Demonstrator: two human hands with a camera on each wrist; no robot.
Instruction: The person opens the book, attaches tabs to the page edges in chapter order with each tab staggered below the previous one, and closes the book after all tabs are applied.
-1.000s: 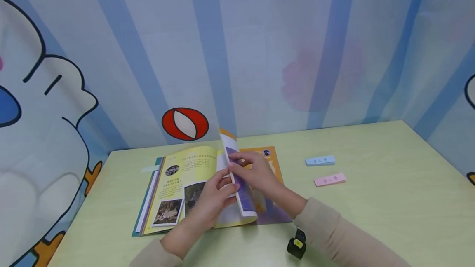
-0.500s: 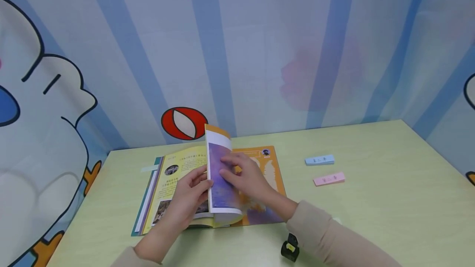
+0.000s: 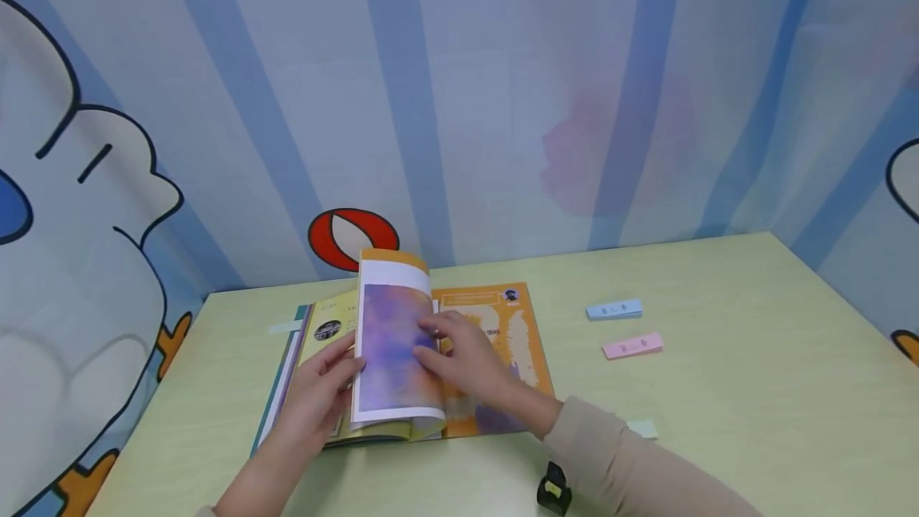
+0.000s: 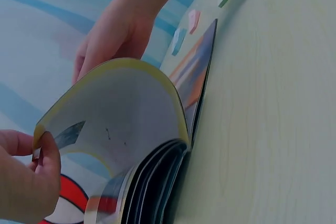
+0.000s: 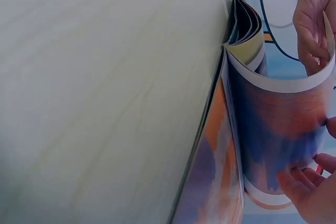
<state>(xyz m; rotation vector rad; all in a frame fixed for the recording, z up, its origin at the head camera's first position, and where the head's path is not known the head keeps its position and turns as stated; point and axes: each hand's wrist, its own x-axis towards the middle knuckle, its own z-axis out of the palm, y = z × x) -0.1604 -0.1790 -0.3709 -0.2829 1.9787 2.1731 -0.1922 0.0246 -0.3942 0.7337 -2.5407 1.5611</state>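
On the left half of the tabletop (image 3: pixel 754 373), a book (image 3: pixel 337 317) is spread, orange page (image 3: pixel 531 341) shown at right. One purple page (image 3: pixel 395 349) is lifted, curled leftward. Its left edge is pinched by the left hand (image 3: pixel 316 393); its face is touched by the right hand (image 3: pixel 467 357), fingers loosely extended. Farther right, pink slip (image 3: pixel 633 346) is laid between blue slip (image 3: pixel 613 309), far, and green slip (image 3: pixel 643 429), near, partly covered.

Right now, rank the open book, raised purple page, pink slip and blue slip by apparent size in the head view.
1. Open book
2. Raised purple page
3. Pink slip and blue slip: too alike to rank
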